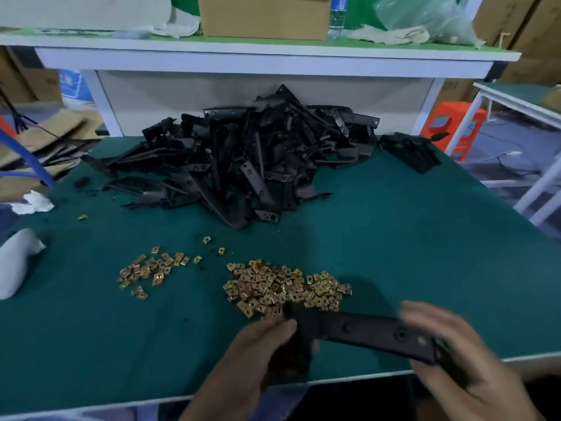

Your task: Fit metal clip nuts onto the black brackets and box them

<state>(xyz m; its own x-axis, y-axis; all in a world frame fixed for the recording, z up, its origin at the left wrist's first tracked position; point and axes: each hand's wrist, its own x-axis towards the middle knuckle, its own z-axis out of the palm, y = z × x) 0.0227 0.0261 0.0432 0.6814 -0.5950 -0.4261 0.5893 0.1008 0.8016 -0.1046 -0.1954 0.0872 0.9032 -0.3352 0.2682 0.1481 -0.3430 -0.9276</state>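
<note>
My left hand [261, 350] clamps the black bracket [364, 328] just in front of the clip nut pile [285, 287]. My right hand [461, 369] is blurred, so I cannot tell its grip. A low swing could scatter the nuts.

Your bench [409, 238] wears a green mat. Behind it you have a white table [243, 60] with a green top, carrying a box [264, 18] and a bottle [337, 16]. To your right stand an orange stool [455, 126] and a second table [522, 94]. To your left, flattened cardboard [51, 129] lies on the floor [510, 147].
</note>
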